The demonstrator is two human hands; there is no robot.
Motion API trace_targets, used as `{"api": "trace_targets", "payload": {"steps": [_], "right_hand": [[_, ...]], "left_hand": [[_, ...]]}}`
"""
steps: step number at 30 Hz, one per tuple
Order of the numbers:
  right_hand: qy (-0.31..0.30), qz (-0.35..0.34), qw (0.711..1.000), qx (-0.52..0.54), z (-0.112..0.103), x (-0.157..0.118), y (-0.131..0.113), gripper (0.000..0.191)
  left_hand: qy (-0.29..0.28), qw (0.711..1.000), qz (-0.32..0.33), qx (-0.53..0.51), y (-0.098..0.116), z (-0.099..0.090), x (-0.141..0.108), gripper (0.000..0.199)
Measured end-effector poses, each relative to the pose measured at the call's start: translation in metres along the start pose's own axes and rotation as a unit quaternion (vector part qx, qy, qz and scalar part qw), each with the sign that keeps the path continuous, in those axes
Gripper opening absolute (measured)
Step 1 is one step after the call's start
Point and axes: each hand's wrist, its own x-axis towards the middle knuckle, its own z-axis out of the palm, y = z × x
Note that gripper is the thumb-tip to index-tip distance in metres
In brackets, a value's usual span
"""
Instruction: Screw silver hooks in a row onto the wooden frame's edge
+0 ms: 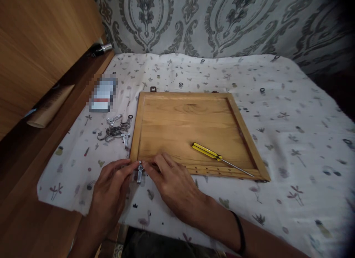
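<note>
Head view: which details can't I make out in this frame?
All in the head view:
Whether the small metal piece is fastened to the wooden frame: the left hand and right hand partly cover that spot.
Detail on the rectangular item: pixelated.
Screwdriver tip shape: too small.
Markings on the tan roll: too blurred.
Right forearm: cut off by the bottom edge.

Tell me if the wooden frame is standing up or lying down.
Lying down: the wooden frame rests on the printed cloth, screwdriver across it.

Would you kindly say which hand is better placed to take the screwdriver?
Probably the right hand: it is nearer the yellow screwdriver; the left hand lies beyond the metal fitting.
</note>
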Motion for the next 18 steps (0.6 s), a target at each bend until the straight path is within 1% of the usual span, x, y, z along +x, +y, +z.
{"api": "trace_targets", "payload": {"steps": [3,7,12,15,18], "right_hand": [[0.029,-0.002,1.000,0.010,0.0044,-0.0037,0.0023,0.028],[0.065,-0.015,0.998,0.010,0.0075,-0.0072,0.0039,0.028],[0.080,-0.019,0.997,0.002,0.0039,-0.0060,0.0026,0.025],[0.092,-0.019,0.996,-0.004,0.0013,-0.0048,0.0017,0.026],[0.090,-0.016,0.996,-0.009,0.0001,-0.0044,0.0012,0.029]], "left_hand": [[0.011,1.000,0.007,0.023,-0.0005,0.0024,-0.0010,0.025],[0.014,0.999,0.004,0.028,0.0000,0.0041,-0.0023,0.023],[0.014,0.999,0.010,0.038,0.0013,0.0036,-0.0016,0.023],[0.004,0.999,0.013,0.043,0.0017,0.0027,-0.0007,0.023],[0.005,0.999,0.015,0.043,0.0015,0.0028,-0.0005,0.021]]}}
